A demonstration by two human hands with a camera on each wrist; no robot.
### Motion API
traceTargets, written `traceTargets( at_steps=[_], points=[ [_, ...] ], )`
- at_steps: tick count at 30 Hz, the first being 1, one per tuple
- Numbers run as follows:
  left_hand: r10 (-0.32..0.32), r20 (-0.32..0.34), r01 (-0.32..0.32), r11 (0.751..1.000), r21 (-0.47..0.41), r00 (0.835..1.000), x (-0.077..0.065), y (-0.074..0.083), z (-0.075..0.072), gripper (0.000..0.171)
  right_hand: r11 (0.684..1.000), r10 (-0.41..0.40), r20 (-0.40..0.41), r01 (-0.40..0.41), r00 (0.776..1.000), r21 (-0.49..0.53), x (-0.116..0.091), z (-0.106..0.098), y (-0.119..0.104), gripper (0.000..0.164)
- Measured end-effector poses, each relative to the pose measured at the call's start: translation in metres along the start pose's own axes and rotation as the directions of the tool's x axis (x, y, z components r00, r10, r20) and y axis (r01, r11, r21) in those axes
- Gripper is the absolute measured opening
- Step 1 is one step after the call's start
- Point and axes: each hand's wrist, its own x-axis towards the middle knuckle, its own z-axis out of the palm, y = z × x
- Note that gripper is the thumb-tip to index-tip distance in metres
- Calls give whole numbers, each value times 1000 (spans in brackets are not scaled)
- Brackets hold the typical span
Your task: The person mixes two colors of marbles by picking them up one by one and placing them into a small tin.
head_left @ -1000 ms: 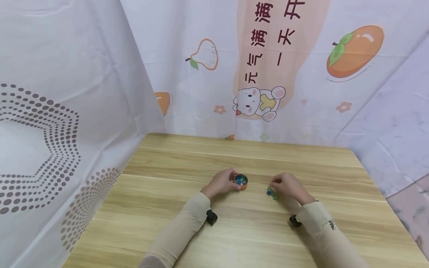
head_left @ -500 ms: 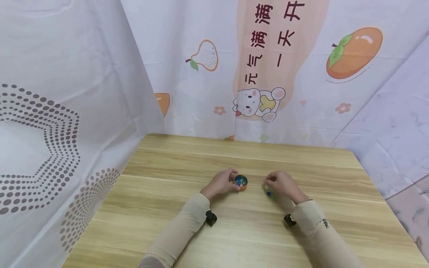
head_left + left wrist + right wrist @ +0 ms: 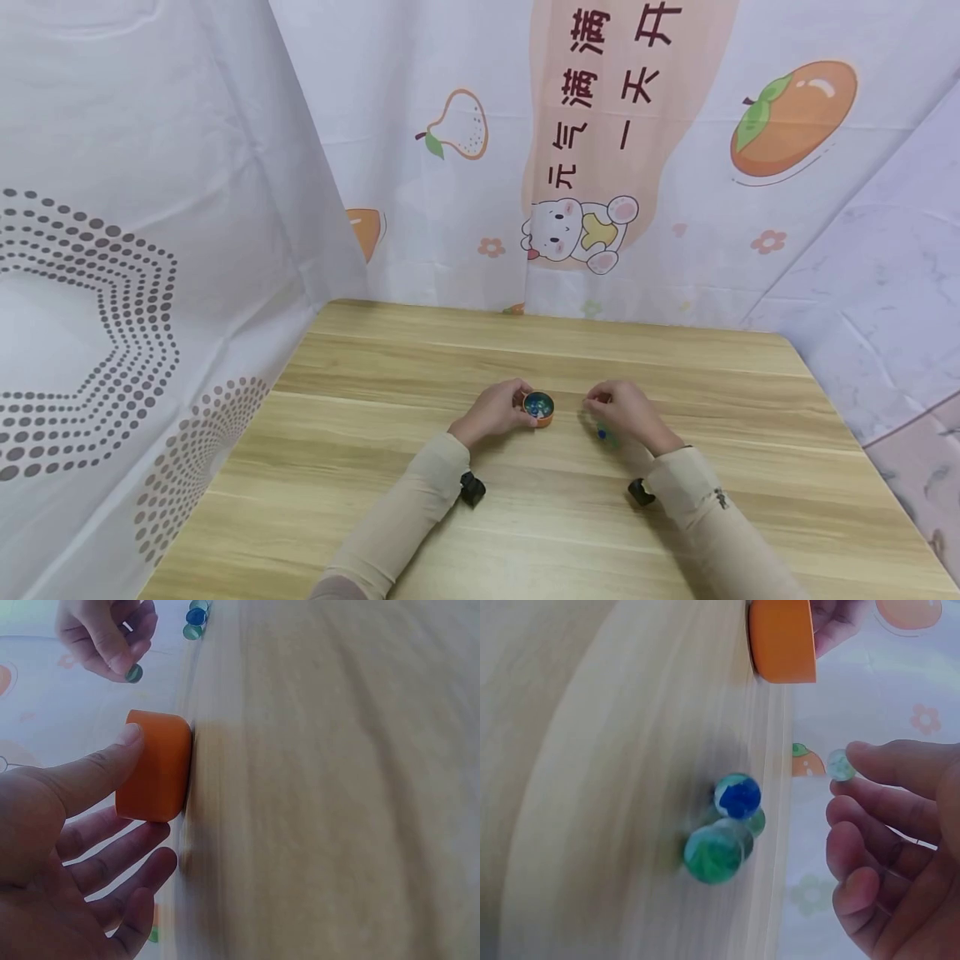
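An orange round tin (image 3: 545,421) with glass marbles (image 3: 538,406) inside stands on the wooden table. My left hand (image 3: 497,410) grips it from the left, thumb on the near side and fingers on the far side. To the right of the tin, my right hand (image 3: 628,410) pinches one clear green marble (image 3: 841,765) between thumb and forefinger, held above the tabletop. Below that hand lie several loose marbles: a blue-and-white marble (image 3: 738,796) and a green marble (image 3: 713,853) show best in the right wrist view, with others partly hidden behind them.
The wooden table (image 3: 375,492) extends around both hands. A white printed curtain (image 3: 450,208) hangs along its back edge, with another dotted curtain (image 3: 225,250) on the left. A black wrist camera (image 3: 472,488) sits under the left wrist.
My right hand has moved left, away from the loose marbles and closer to the tin, carrying a marble. The left hand and the tin have stayed in place.
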Motion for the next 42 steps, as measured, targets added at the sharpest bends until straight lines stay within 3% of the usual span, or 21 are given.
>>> traceTargets(
  at_steps=[13, 42],
  points=[
    [-7, -8, 7, 1000, 2, 1000, -2, 1, -1, 49, 999, -6, 0, 6, 1000, 50, 6, 7, -10, 20],
    [9, -10, -9, 1000, 5, 1000, 0, 1, 5, 46, 990, -127, -44, 129, 991, 52, 15, 28, -28, 12]
  ],
)
